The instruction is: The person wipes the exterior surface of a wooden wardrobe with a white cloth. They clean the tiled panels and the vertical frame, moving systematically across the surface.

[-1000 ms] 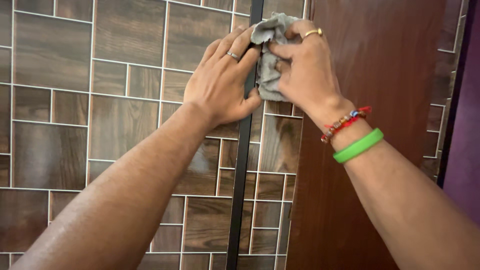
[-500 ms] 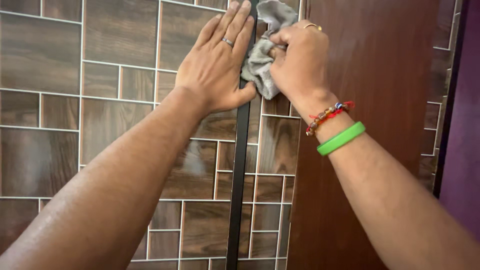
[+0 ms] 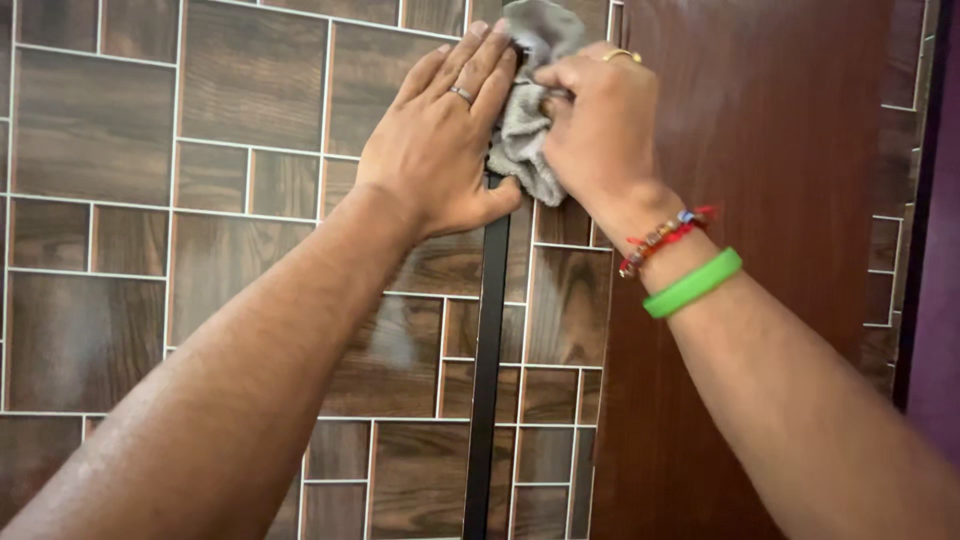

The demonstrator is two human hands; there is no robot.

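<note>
My right hand point(image 3: 598, 130) is closed around a crumpled grey cloth point(image 3: 520, 120) and presses it against a narrow black vertical strip point(image 3: 488, 380) that runs down the tiled wall. My left hand point(image 3: 440, 140) lies flat on the wall just left of the strip, fingers together and pointing up, thumb touching the strip below the cloth. A ring sits on each hand. My right wrist carries a green band point(image 3: 693, 285) and a red beaded thread.
The wall point(image 3: 150, 200) is covered in brown wood-look tiles with pale grout lines. A dark reddish-brown wooden panel point(image 3: 780, 150) stands right of the strip. A purple surface point(image 3: 935, 300) shows at the far right edge.
Both hands and the cloth moved up the strip, then came slightly back down. My left fingers, first curled onto the cloth, now lie straight and flat against the wall.
</note>
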